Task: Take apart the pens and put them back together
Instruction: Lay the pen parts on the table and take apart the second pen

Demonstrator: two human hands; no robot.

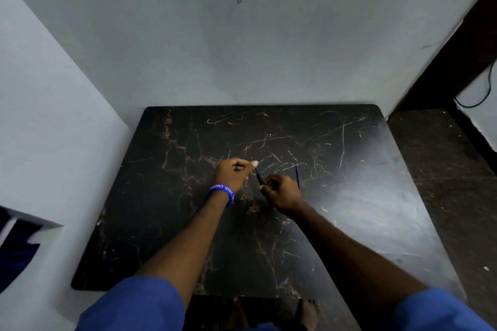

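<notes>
Both hands work a pen over the dark marbled bench (349,196).
Left hand (233,173) and right hand (282,192) each have fingers clamped on the thin dark pen (259,178); a slim blue pen part (297,176) lies just beside.

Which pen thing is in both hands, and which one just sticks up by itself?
The dark pen piece runs between the left hand and the right hand. The blue piece stands beyond the right hand only, away from the left.

left hand (233,173) fisted, thumb out | right hand (282,192) curled, fingers pinched | both forearms extended, hands close
</notes>
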